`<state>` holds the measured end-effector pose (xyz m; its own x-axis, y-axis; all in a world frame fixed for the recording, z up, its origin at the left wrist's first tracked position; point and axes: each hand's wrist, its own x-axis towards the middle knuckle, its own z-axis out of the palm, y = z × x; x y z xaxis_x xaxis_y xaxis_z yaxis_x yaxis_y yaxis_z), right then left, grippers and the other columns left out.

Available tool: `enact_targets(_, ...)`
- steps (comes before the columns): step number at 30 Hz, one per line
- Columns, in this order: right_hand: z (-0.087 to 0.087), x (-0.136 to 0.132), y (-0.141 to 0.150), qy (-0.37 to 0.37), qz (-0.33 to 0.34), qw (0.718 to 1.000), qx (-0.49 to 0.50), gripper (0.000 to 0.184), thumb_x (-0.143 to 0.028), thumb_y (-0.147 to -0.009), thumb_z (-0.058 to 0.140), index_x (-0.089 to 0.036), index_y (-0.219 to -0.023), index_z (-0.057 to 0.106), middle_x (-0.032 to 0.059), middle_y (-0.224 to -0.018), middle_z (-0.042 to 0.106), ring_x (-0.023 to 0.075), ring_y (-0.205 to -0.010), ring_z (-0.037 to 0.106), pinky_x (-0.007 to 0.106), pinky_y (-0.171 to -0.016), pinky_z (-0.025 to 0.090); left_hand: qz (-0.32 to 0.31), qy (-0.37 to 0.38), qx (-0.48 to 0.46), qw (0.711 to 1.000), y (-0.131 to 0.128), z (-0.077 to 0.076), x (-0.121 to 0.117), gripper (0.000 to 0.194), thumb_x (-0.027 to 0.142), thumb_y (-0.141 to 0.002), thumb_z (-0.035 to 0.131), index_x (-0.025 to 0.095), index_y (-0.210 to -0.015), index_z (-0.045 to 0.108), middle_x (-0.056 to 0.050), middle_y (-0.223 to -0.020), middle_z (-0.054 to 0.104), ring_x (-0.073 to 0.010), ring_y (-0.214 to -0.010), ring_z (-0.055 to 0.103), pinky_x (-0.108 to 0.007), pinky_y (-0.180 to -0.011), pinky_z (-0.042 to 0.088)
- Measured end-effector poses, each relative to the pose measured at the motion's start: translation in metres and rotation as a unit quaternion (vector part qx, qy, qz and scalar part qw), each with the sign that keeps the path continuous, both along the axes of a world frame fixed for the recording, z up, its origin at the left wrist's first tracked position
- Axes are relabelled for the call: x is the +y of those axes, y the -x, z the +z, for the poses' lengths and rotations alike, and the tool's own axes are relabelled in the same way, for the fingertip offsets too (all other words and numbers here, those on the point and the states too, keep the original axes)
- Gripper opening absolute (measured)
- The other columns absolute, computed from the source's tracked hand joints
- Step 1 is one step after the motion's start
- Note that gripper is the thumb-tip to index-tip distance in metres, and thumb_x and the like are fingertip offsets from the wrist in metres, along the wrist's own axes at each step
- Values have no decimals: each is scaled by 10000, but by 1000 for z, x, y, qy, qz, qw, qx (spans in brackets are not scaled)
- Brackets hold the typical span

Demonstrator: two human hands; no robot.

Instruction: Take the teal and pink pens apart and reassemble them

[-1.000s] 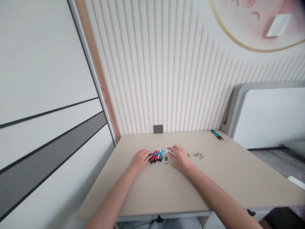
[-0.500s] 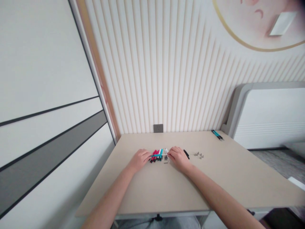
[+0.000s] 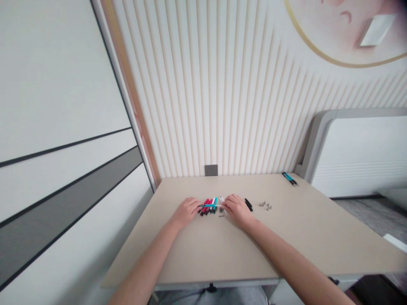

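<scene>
My left hand (image 3: pixel 186 211) pinches the dark end of a blue pen barrel (image 3: pixel 209 205), held level above the table. From the barrel's right end runs a thin white pen refill (image 3: pixel 219 206), whose other end is closed in the fingers of my right hand (image 3: pixel 235 207). Behind and below the barrel lies a row of red, white and blue pen barrels (image 3: pixel 214 209) with dark ends. Small dark pen parts (image 3: pixel 221 210) and white refills (image 3: pixel 221 199) lie beside my right fingertips, partly covered by them.
Black pen parts (image 3: pixel 248 205) rest right of my right hand, with several small grey pieces (image 3: pixel 265 206) farther right. Two blue-and-black pens (image 3: pixel 290 179) lie at the table's (image 3: pixel 222 250) back right corner. A wall socket (image 3: pixel 211 170) is behind the table.
The blue barrel now sits more level, and slightly less of the white refill shows between my hands. Both hands stay almost in place.
</scene>
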<state>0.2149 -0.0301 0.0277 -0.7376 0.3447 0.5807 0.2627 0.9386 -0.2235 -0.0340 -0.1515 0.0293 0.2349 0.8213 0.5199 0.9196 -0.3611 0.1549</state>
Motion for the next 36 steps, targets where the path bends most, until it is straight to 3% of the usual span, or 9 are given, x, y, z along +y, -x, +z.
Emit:
enact_targets(3,-1,-1,2,24,-2,1000,-3,212,-324,-953,508,-207,-1032,666,73,-938,646,209,-892,557,337,-814,441,20,2,-16,1000,2,1,0,193,287,-970,476,210,-1055,631,-51,-964,661,-183,-909,584,-338,-843,470)
enact_targets(7,-3,1,2,59,-26,998,16,355,-375,-916,560,-205,-1226,588,100,-1068,628,230,-989,563,366,-879,452,46,-4,-40,998,8,0,0,198,275,-972,471,220,-1075,630,-46,-970,658,-182,-917,584,-337,-843,471)
enact_targets(13,2,3,-8,72,19,997,-28,149,-368,-873,627,-250,-913,708,61,-1092,611,213,-1044,555,367,-906,424,68,-15,-71,995,13,-4,0,185,259,-959,489,208,-1056,638,-52,-958,649,-182,-906,587,-330,-832,480)
enact_targets(23,1,-1,-5,56,79,994,-55,117,-281,-890,603,-236,-848,703,51,-1100,636,205,-1052,552,365,-927,385,63,-3,-65,996,12,-2,0,185,267,-957,494,208,-1052,640,-51,-951,655,-186,-906,590,-333,-834,479)
enact_targets(29,-2,9,-2,88,-14,996,-16,205,-298,-951,502,-209,-897,678,44,-859,696,185,-856,610,327,-822,406,44,4,-47,998,10,1,0,199,272,-964,481,221,-1060,649,-53,-961,667,-184,-906,596,-335,-835,482)
enact_targets(32,-4,16,-3,91,-40,995,3,221,-308,-954,488,-214,-970,687,58,-931,702,189,-891,617,319,-817,414,38,6,-45,998,9,1,-1,209,290,-969,474,221,-1065,647,-50,-959,669,-183,-905,597,-338,-841,481)
enact_targets(36,-7,21,-4,94,-27,995,12,227,-288,-949,487,-224,-1011,696,60,-981,701,189,-924,619,312,-843,430,39,5,-45,998,9,0,-1,210,305,-973,472,220,-1061,642,-43,-957,666,-180,-909,592,-333,-843,475)
